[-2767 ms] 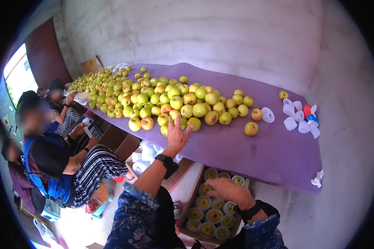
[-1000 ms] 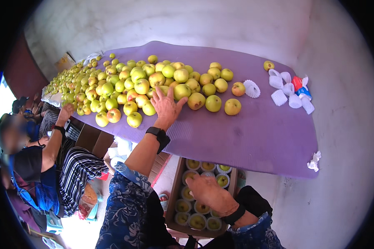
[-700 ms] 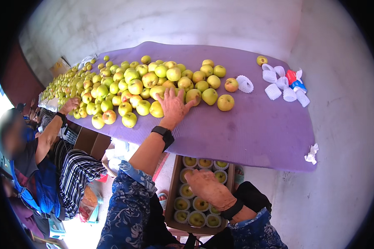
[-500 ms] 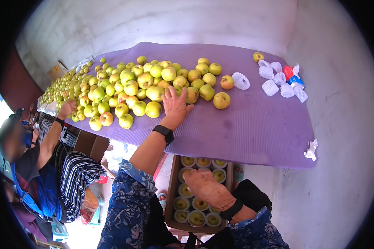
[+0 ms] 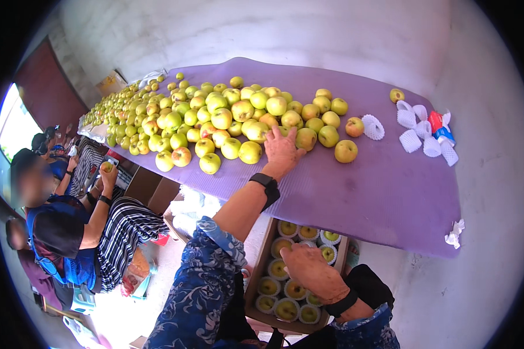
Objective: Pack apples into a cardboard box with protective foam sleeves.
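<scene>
My left hand [image 5: 282, 152] rests at the front right of a heap of yellow-green apples [image 5: 221, 118], its fingers spread and touching the apples there. No apple is visibly enclosed in it. Below the table edge, my right hand [image 5: 313, 272] hovers over a cardboard box [image 5: 344, 251]. Its fingers curl inward, and what they hold, if anything, is hidden. In the box, apples [image 5: 287, 309] sit in rows, each wrapped in a white foam net sleeve. My hand and wrist cover part of those rows.
A purple mat [image 5: 367, 200] covers the table. Toward its right end lie white foam net sleeves [image 5: 410, 141], a red and blue packet [image 5: 442, 129] and a crumpled white scrap [image 5: 455, 234]. At left, a seated co-worker [image 5: 64, 232] holds an apple [image 5: 106, 167]; another person sits beyond.
The view has swung left, so everything sits further right. The co-worker's hand has drawn back from the heap with an apple. My left hand stays on the apples, my right over the box.
</scene>
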`<state>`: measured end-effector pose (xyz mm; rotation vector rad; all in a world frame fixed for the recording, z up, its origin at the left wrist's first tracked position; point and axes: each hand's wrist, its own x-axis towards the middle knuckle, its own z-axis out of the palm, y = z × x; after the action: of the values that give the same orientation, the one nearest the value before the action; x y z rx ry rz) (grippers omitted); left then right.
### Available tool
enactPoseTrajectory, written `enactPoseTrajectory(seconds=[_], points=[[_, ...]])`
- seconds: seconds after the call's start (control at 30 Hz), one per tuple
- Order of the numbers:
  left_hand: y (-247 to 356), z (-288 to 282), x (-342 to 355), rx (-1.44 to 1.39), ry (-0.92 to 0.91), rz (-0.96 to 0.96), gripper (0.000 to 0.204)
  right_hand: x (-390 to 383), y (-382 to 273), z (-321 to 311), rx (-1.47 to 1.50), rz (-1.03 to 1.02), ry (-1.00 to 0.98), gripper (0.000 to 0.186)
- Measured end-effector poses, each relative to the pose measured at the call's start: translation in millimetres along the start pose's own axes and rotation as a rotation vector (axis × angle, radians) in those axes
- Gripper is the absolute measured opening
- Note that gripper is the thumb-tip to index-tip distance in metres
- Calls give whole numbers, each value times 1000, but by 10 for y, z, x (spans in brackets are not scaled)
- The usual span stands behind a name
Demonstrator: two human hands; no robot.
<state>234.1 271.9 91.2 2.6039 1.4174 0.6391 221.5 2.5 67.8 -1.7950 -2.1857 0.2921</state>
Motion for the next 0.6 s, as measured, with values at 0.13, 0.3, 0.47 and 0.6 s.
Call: enactPoseTrajectory(seconds=[0.13,0.3,0.47,0.6], points=[[101,66,17,-25,1,2,61,38,-36,59,-160,-41,58,7],[71,81,-15,-15,36,8,61,37,-39,126,-181,-61,80,6],[123,-8,36,-23,-9,-2,59,43,-54,127,-212,-43,79,5],[182,-102,-6,-62,-51,-42,62,69,-98,112,-192,-64,78,4]])
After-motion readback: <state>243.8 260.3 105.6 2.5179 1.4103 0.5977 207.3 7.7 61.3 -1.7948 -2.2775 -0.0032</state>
